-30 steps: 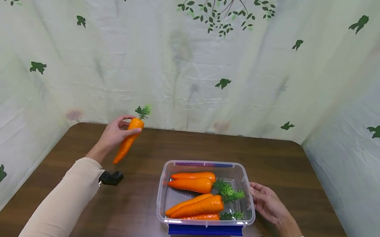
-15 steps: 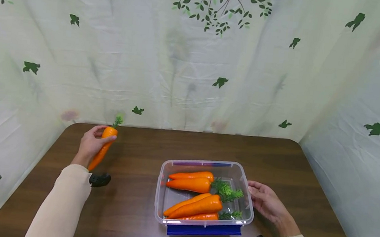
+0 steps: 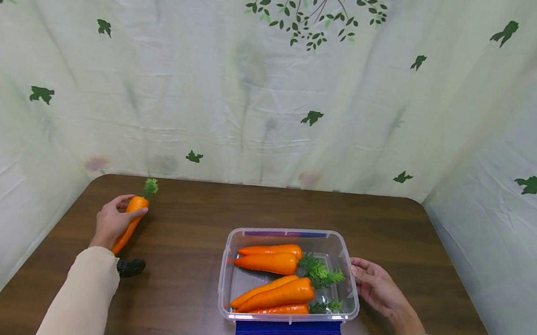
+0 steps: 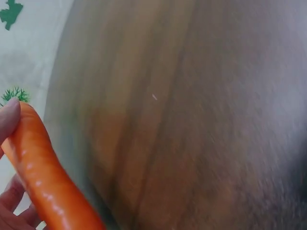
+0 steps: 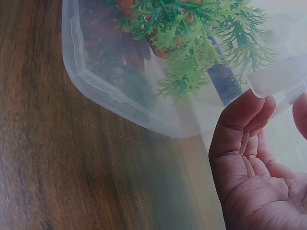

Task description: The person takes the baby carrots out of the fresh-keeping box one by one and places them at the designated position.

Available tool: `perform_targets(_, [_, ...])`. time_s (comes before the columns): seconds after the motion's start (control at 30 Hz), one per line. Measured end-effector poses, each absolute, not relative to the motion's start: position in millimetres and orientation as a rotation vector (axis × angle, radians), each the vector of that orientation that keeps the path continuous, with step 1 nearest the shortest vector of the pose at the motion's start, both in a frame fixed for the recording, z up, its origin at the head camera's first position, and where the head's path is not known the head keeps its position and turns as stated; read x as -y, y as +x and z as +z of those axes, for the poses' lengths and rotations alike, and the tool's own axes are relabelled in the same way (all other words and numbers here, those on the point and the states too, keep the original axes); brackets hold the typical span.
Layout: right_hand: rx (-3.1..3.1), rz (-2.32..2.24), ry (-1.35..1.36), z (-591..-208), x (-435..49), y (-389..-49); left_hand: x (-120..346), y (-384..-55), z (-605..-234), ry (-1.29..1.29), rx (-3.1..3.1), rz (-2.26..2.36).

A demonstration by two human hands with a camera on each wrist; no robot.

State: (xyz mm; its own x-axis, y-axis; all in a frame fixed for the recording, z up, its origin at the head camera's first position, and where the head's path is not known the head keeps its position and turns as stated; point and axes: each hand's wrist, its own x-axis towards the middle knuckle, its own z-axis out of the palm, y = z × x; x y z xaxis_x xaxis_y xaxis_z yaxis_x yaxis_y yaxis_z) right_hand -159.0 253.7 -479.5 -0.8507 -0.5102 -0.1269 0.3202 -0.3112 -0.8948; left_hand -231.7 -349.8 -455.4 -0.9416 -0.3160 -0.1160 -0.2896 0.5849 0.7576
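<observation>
My left hand (image 3: 109,225) grips a carrot (image 3: 137,204) near its thick end, at the left of the table. The carrot slants, its green top pointing away and its tip down toward my wrist. In the left wrist view the thumb lies across the carrot (image 4: 45,167). A clear plastic box (image 3: 244,278) stands right of the middle, holding several orange carrots (image 3: 280,293) with green tops (image 3: 320,272). At the box's right side, my right hand (image 3: 380,291) holds its edge. The right wrist view has curled fingers (image 5: 240,112) against a translucent flap (image 5: 278,76).
A blue flap (image 3: 288,328) hangs along the box's near side. The dark wooden table (image 3: 178,299) ends at a pale curtain (image 3: 262,134) with printed leaves, which also runs along both sides. Each wrist wears a black device (image 3: 130,267).
My left hand has carried the carrot left and then nearer and lower, away from the box. The right hand stays at the box's right side.
</observation>
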Motion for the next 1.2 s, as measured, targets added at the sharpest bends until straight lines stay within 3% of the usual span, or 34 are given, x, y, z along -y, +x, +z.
perform_targets(0.37, [-1.443, -2.165, -0.246, -479, -254, -159, 361, -228, -462, 0.655, 2.860, -1.202])
perform_targets(1.2, [-1.479, -2.166, -0.209, -479, -253, -158, 362, -229, -464, 0.564, 2.914, -1.201])
